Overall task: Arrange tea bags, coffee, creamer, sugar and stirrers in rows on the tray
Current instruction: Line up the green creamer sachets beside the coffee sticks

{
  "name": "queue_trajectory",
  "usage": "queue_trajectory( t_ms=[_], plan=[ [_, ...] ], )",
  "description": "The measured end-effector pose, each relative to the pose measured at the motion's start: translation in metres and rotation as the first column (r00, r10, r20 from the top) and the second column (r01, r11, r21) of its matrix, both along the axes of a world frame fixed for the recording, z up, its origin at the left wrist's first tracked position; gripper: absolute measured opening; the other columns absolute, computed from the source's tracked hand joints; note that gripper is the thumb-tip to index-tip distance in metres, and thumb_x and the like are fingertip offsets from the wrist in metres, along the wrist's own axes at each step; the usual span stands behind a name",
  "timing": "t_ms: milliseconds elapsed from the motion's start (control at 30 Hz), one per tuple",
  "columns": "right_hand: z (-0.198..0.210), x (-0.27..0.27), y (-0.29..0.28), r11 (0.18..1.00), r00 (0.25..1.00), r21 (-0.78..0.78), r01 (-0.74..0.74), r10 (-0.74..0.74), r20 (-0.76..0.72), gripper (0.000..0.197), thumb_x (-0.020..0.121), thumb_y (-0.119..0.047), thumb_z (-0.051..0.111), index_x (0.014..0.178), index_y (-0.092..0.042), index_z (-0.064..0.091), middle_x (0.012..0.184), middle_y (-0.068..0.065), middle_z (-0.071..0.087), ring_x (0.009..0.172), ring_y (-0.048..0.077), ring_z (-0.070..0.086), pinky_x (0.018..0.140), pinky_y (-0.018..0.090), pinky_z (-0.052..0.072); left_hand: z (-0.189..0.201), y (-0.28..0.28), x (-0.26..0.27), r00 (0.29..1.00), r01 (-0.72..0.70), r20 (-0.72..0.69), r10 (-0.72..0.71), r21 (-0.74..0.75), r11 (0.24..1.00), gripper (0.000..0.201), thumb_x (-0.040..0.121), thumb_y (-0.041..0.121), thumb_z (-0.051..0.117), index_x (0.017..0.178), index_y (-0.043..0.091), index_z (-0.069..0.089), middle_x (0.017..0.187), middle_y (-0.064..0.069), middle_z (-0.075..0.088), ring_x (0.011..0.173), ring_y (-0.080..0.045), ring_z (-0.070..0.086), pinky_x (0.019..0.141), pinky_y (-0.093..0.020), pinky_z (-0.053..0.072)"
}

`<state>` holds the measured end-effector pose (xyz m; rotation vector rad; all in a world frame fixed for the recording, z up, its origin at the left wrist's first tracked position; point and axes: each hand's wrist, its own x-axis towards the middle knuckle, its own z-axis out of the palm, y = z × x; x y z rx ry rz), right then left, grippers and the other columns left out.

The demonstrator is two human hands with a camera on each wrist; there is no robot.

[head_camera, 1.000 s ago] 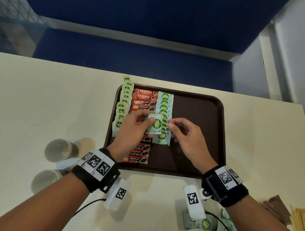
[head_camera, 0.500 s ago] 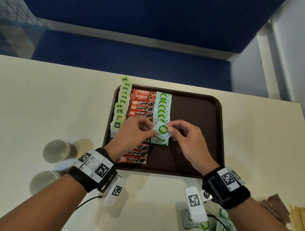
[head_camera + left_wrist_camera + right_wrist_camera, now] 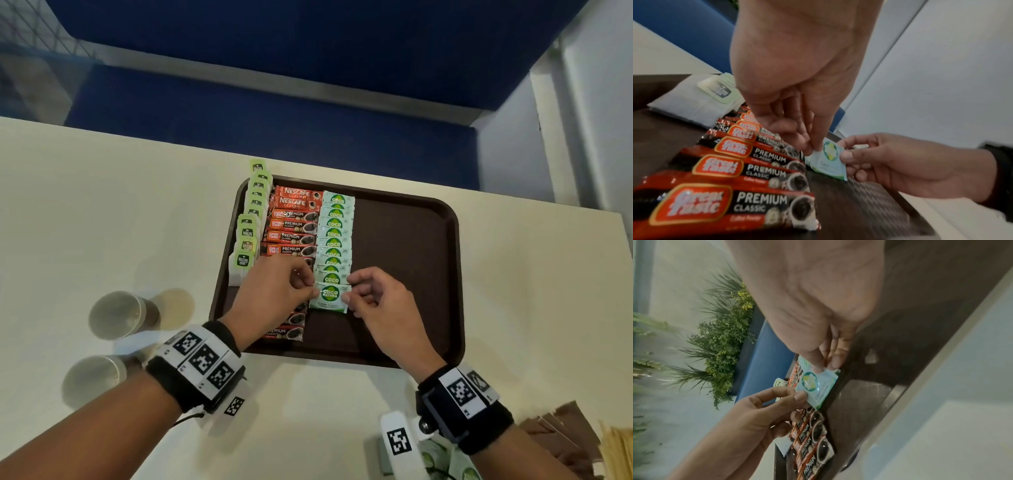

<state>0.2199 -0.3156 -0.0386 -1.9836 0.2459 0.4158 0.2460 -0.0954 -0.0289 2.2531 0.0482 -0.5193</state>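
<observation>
A brown tray [image 3: 411, 246] holds three rows: green-tagged tea bags [image 3: 247, 236] on its left rim, red coffee sticks [image 3: 291, 226] beside them, and pale green Coco sugar packets [image 3: 335, 233] in the third row. At the near end of that third row lies one Coco packet [image 3: 330, 297] [image 3: 828, 160] [image 3: 817, 387]. My left hand [image 3: 274, 294] [image 3: 813, 149] pinches its left edge and my right hand [image 3: 373, 301] [image 3: 824, 368] pinches its right edge. The packet sits low at the tray surface, overlapping the packet behind it.
Two paper cups [image 3: 120, 313] [image 3: 92, 378] stand on the table left of the tray. At the lower right lie brown packets [image 3: 561, 435], wooden stirrers [image 3: 616, 452] and more green packets [image 3: 442, 459]. The tray's right half is bare.
Both hands have brought the Coco packet down and nearer, from above the row to its near end, where it now lies flat-on.
</observation>
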Motion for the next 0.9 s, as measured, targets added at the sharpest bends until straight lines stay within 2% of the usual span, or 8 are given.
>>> queue_trajectory(
  t_ms=[67, 167, 267, 367, 567, 900],
  plan=[
    [-0.002, -0.002, 0.001, 0.999, 0.999, -0.019, 0.031, -0.031, 0.017, 0.02, 0.093, -0.02, 0.083, 0.107, -0.026, 0.07, 0.086, -0.003, 0.077, 0.08, 0.014, 0.075, 0.075, 0.04, 0.065, -0.003, -0.004, -0.004, 0.999, 0.005, 0.043, -0.009, 0.091, 0.996, 0.019, 0.085, 0.034, 0.091, 0.081, 0.028, 0.073, 0.074, 0.014, 0.071, 0.071, -0.001, 0.067, 0.068, -0.028, 0.057],
    [-0.004, -0.002, 0.003, 0.997, 0.997, -0.052, 0.062, -0.06, 0.04, 0.02, 0.093, -0.021, 0.084, 0.105, -0.026, 0.069, 0.083, -0.004, 0.076, 0.076, 0.012, 0.074, 0.073, 0.038, 0.065, -0.005, -0.009, -0.006, 0.997, -0.014, 0.078, 0.0, 0.181, 0.983, 0.022, 0.087, 0.044, 0.087, 0.08, 0.032, 0.07, 0.073, 0.016, 0.068, 0.074, -0.002, 0.065, 0.064, -0.028, 0.05],
    [-0.008, -0.002, 0.005, 0.994, 0.996, -0.078, 0.075, -0.071, 0.052, 0.021, 0.092, -0.022, 0.085, 0.103, -0.027, 0.067, 0.08, -0.003, 0.075, 0.074, 0.015, 0.073, 0.072, 0.04, 0.065, -0.007, -0.012, -0.005, 0.996, -0.033, 0.085, 0.014, 0.23, 0.973, 0.023, 0.088, 0.047, 0.084, 0.079, 0.034, 0.067, 0.073, 0.016, 0.068, 0.078, -0.006, 0.067, 0.067, -0.03, 0.055],
    [-0.011, -0.001, 0.007, 0.992, 0.995, -0.094, 0.084, -0.079, 0.06, 0.024, 0.091, -0.023, 0.086, 0.102, -0.029, 0.065, 0.079, -0.002, 0.074, 0.072, 0.016, 0.073, 0.071, 0.042, 0.065, -0.008, -0.013, -0.005, 0.997, -0.04, 0.068, 0.023, 0.25, 0.967, 0.022, 0.089, 0.048, 0.083, 0.081, 0.034, 0.068, 0.075, 0.017, 0.068, 0.08, -0.007, 0.068, 0.072, -0.033, 0.06],
    [-0.01, -0.001, 0.01, 0.99, 0.994, -0.112, 0.088, -0.081, 0.068, 0.025, 0.091, -0.021, 0.086, 0.101, -0.026, 0.063, 0.078, -0.001, 0.072, 0.068, 0.015, 0.071, 0.069, 0.039, 0.064, -0.008, -0.013, -0.005, 0.998, -0.043, 0.047, 0.032, 0.262, 0.964, 0.022, 0.089, 0.047, 0.082, 0.079, 0.036, 0.067, 0.077, 0.016, 0.069, 0.081, -0.01, 0.07, 0.075, -0.038, 0.062],
    [-0.012, -0.001, 0.007, 0.99, 0.995, -0.113, 0.089, -0.084, 0.049, 0.026, 0.091, -0.023, 0.086, 0.103, -0.026, 0.064, 0.081, -0.002, 0.073, 0.073, 0.016, 0.073, 0.07, 0.041, 0.065, -0.001, -0.013, -0.006, 0.999, -0.029, 0.032, 0.021, 0.273, 0.962, 0.019, 0.092, 0.046, 0.079, 0.085, 0.031, 0.07, 0.075, 0.015, 0.069, 0.08, -0.008, 0.069, 0.072, -0.035, 0.06]
  ],
)
